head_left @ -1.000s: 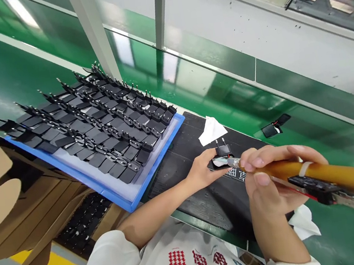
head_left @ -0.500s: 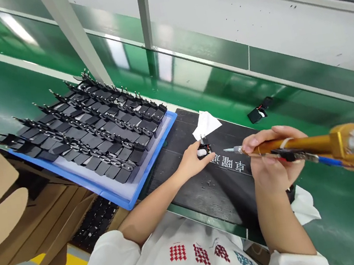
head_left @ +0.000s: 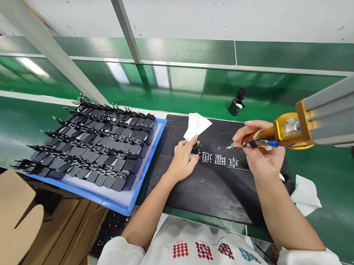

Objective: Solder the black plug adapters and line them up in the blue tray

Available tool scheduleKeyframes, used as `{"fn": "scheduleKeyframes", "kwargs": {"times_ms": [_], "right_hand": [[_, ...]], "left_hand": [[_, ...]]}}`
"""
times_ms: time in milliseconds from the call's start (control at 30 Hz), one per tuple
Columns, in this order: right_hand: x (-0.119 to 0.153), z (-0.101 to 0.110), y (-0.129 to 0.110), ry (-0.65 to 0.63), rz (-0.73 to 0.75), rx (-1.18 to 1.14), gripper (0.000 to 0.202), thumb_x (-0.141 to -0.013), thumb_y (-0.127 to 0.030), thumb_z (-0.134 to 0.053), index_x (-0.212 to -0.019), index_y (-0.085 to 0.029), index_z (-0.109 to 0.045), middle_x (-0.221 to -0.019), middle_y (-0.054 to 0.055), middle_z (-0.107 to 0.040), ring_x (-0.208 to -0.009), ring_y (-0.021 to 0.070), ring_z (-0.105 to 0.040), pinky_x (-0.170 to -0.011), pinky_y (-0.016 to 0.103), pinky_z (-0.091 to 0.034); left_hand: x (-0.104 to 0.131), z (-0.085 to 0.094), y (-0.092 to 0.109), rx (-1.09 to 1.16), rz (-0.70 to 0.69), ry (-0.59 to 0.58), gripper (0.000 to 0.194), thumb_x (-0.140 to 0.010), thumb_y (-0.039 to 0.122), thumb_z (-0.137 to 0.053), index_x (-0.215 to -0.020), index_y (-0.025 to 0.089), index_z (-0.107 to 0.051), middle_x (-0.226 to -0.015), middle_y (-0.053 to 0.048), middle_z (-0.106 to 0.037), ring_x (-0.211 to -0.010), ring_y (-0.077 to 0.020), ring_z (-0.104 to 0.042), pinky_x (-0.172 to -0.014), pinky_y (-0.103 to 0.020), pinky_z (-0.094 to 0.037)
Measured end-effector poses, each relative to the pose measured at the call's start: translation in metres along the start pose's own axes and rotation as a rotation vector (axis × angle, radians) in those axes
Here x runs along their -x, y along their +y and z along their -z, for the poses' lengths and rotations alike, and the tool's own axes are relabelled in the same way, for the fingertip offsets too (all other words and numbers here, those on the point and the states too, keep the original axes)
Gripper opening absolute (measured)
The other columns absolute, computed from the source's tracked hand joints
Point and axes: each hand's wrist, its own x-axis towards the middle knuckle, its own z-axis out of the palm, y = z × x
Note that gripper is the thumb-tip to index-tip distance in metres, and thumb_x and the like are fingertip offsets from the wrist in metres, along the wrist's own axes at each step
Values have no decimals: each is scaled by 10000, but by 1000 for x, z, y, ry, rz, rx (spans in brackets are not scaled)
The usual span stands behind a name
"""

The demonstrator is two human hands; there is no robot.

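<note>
My left hand [head_left: 183, 160] is closed around a small black plug adapter housing [head_left: 195, 148], held over the black mat. My fingers cover most of the adapter, so its inside barely shows. In my right hand [head_left: 263, 157] is a gold-coloured dispensing gun [head_left: 286, 132] with a pale, pointed nozzle. The nozzle tip points left towards the adapter and stays apart from it. Wires run along the gun's side. The black mat [head_left: 218, 202] carries white lettering between my hands. A white sheet of paper [head_left: 197, 124] lies just beyond my left hand.
At left, a blue tray [head_left: 127, 210] holds rows of black plug adapters. An open black adapter case [head_left: 236, 106] lies on the green bench beyond the mat. White crumpled paper [head_left: 306, 195] lies beside my right forearm. Cardboard boxes [head_left: 8, 226] stand at lower left.
The camera view has shifted. My left fingers now cover more of the adapter, hiding the white and wired parts seen before. The gun has turned, showing its grey body at the right.
</note>
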Motion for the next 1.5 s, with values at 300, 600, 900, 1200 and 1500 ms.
{"fn": "scheduleKeyframes", "kwargs": {"times_ms": [300,600,900,1200,1500], "right_hand": [[-1,8,3,-54,7,10,305,-874,-270,-657,-1177,-295,-637,-860,9,-679,-726,168,-642,-568,293,-518],[2,13,6,-38,-37,38,298,-857,-293,-682,-1154,-293,-650,-856,5,-680,-759,192,-646,-604,333,-523],[-1,10,1,-35,-46,72,172,-845,-325,-680,-1008,-272,-673,-813,4,-660,-743,194,-646,-625,354,-539],[-2,8,0,-36,-32,64,199,-849,-346,-675,-1024,-253,-660,-809,9,-660,-727,188,-645,-593,339,-544],[-3,7,0,-30,-32,42,204,-837,-344,-691,-1020,-255,-669,-798,5,-662,-727,188,-650,-631,351,-557]], "left_hand": [[7,-11,3,-136,-30,102,276,-913,278,-602,-1173,184,-610,-1080,-87,-693,-1030,-216,-632,-909,-328,-517],[4,-13,8,-453,88,-37,358,-935,377,-577,-1219,161,-553,-1089,-111,-695,-986,-256,-671,-803,-332,-523],[4,-10,18,-559,93,-38,384,-965,416,-506,-1245,159,-559,-1062,-114,-713,-969,-266,-672,-775,-333,-497],[4,-13,21,-534,136,33,346,-957,382,-519,-1230,178,-574,-1019,-96,-715,-940,-266,-668,-750,-334,-486],[1,-19,18,-586,165,48,391,-934,415,-557,-1236,166,-550,-1069,-123,-690,-968,-276,-661,-761,-340,-509]]}}
